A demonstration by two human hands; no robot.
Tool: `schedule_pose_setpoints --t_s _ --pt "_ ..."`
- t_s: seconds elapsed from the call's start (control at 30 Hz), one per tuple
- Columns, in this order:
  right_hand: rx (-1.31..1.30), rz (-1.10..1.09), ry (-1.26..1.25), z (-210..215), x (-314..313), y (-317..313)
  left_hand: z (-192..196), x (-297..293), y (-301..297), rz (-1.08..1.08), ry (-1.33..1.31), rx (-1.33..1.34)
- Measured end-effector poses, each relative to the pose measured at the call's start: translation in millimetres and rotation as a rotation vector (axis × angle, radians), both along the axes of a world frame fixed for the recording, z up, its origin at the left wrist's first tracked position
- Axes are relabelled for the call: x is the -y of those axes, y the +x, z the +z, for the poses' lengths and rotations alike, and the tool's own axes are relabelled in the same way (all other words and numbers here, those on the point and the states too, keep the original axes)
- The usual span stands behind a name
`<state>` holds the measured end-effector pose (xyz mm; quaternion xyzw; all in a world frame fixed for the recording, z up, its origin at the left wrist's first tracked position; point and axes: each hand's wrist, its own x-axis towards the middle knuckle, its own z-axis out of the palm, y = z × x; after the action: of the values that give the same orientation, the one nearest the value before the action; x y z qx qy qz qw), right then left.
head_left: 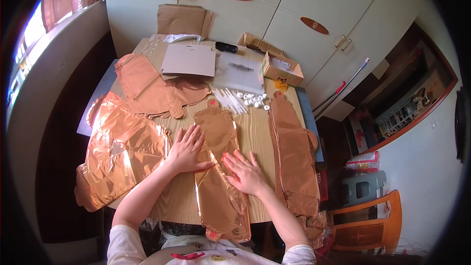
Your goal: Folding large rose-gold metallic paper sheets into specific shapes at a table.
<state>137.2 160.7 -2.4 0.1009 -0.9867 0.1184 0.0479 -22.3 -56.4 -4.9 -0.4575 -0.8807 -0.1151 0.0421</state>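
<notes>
A flat, deflated copper-coloured foil balloon, folded lengthwise into a long strip, lies in front of me on the wooden table. My left hand rests open on its left edge, fingers stretched away from me and thumb across the foil. My right hand lies open at its right edge, fingers spread and pointing up to the left. To the left, a wide crinkled foil balloon is spread out, with another matte copper one behind it. Several folded foil balloons appear stacked at the right edge.
Beyond the strip are several white sticks and white plastic cups. Farther back sit a light flat box, a clear plastic bag, a black object and an open carton. A wooden chair stands right.
</notes>
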Motion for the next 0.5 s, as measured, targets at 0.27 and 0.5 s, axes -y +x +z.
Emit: schedule_pose_setpoints --t_s 0.27,0.5 --pt "0.023 0.017 -0.019 -3 -2 1 10 3 23 -0.196 -0.020 0.026" --pt "0.036 0.019 0.009 1 -2 1 6 0 35 -0.287 -0.038 -0.032"
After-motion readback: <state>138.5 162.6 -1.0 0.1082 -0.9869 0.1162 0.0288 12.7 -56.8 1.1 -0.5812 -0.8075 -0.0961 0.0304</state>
